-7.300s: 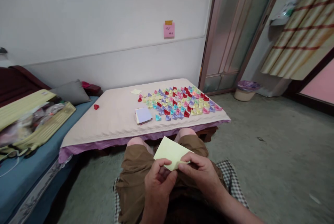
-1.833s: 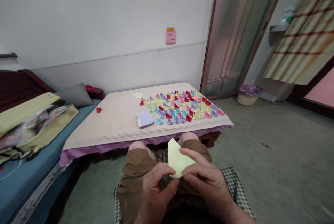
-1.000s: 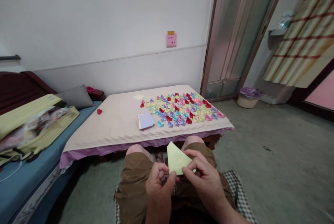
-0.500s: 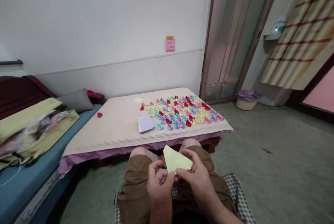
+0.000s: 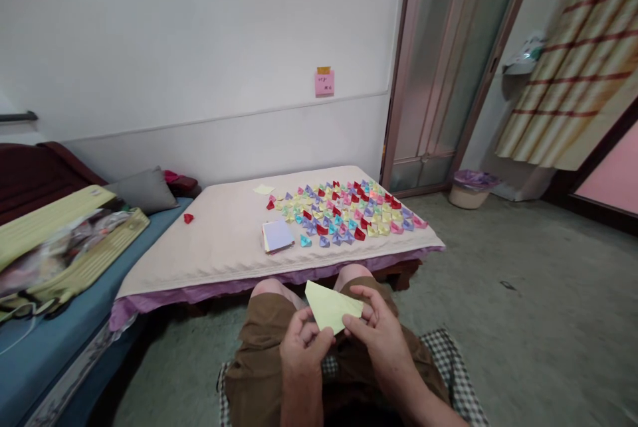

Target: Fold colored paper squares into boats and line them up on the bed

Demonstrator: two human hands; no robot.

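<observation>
A pale yellow paper [image 5: 329, 305], folded to a pointed shape, is pinched between both my hands above my lap. My left hand [image 5: 305, 346] grips its lower left edge with curled fingers. My right hand [image 5: 379, 337] holds the right side, thumb on top. Ahead, on the low cloth-covered table [image 5: 219, 248], lie several small folded paper pieces [image 5: 343, 211] in red, yellow, blue, purple and pink, set out in rows. A stack of paper squares [image 5: 277, 237] rests just left of them.
A lone red folded piece [image 5: 188, 218] and a yellow sheet [image 5: 263, 190] lie apart on the table. A blue mattress [image 5: 40, 341] with a yellow bag [image 5: 64, 241] and grey pillow [image 5: 142, 189] is at left. A basket [image 5: 468, 188] stands by the door.
The flat yellow sheet has been folded into a smaller pointed shape. Over the last second both hands turned it and its tip tilted left. My view shifted slightly.
</observation>
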